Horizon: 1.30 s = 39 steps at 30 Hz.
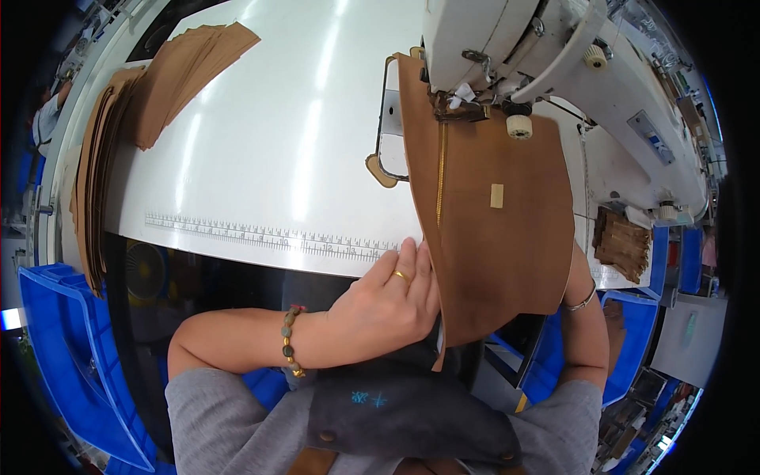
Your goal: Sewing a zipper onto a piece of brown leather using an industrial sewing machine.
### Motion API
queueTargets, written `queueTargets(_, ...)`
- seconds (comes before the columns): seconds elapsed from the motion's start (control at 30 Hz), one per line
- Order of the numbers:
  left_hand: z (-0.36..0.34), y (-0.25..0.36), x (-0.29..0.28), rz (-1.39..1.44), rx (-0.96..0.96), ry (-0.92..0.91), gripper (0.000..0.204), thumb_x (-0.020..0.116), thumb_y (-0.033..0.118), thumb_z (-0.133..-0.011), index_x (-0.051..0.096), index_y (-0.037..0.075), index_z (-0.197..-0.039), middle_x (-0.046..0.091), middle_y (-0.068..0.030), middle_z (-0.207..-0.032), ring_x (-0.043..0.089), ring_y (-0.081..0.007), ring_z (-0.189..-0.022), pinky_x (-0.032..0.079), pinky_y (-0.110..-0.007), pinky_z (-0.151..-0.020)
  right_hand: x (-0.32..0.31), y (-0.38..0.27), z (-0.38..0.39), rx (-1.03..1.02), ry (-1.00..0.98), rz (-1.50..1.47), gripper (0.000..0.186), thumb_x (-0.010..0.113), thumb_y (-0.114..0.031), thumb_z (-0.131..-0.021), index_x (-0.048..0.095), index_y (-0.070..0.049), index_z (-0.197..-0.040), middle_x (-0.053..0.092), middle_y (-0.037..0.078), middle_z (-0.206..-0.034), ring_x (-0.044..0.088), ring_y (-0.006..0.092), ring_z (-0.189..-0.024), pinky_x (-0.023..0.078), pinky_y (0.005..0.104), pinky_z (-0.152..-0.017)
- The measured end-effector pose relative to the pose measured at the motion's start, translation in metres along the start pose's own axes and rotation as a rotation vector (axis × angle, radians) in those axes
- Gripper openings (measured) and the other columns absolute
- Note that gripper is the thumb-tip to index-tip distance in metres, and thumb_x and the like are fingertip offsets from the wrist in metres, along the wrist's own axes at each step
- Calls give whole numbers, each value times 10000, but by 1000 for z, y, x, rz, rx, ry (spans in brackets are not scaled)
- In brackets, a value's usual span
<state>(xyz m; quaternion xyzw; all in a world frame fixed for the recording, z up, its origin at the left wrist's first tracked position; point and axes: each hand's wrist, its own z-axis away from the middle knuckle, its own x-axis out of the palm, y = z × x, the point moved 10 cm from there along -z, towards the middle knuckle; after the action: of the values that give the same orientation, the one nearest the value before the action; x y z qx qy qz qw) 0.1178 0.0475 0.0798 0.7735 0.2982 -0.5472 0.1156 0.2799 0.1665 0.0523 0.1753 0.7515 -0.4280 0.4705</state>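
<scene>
A brown leather panel [507,245] lies under the sewing machine's head [483,55], its near end hanging over the table's front edge. A gold zipper [442,174] runs along its left side, up to the presser foot [461,113]. A small pale tape patch [496,195] sits on the panel. My left hand [393,297] rests against the panel's left edge, fingers stretched out flat; its thumb is not visible. At the panel's right edge is my right hand [579,273], with its fingers hidden by the leather.
A printed ruler [269,236] runs along the white table's [245,150] front edge. Stacks of brown leather pieces [99,174] lie at the left, more folded pieces [625,245] at the right. Blue bins [79,364] stand below on both sides. A metal frame guide [381,119] sits beside the machine.
</scene>
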Motion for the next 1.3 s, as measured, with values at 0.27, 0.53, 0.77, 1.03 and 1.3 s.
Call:
queueTargets(0.27,4,1,-2,26,20,13,382,618,157,-842,724,-113,-1091,754,-263,-1080,738,-387,-1074,576,-446,-969,-36,-13,4,-143,166,442,251,605,-150,-1028,708,30,-1170,749,169,-1125,711,330,-996,549,378,-889)
queueTargets(0.53,20,6,11,56,-11,-31,457,673,201,-828,721,31,-1249,685,-197,-1293,671,-389,-1227,571,-485,-1018,-112,-43,37,145,585,309,162,681,-52,-958,746,-7,-1099,740,163,-1165,716,362,-1045,567,417,-926)
queueTargets(0.77,40,5,12,192,-38,-41,472,630,273,-942,684,65,-1362,660,-206,-1385,625,-402,-1323,501,-525,-1118,21,-121,21,-156,107,48,496,770,-257,-883,669,-77,-1333,634,162,-1370,642,347,-1212,524,500,-1034)
queueTargets(1.03,43,-36,-4,348,-134,-23,294,714,54,-831,752,52,-1123,751,-134,-1169,721,-332,-1143,584,-439,-998,44,-130,39,-124,101,287,580,750,-335,-890,644,-61,-1390,591,171,-1445,565,389,-1338,478,598,-1075)
queueTargets(1.3,0,-88,-2,331,-370,46,384,798,44,-844,697,43,-1214,689,-131,-1347,629,-362,-1283,502,-465,-1061,41,-129,33,-186,108,257,488,740,-319,-886,688,-19,-1268,651,166,-1341,615,381,-1256,525,510,-1039)
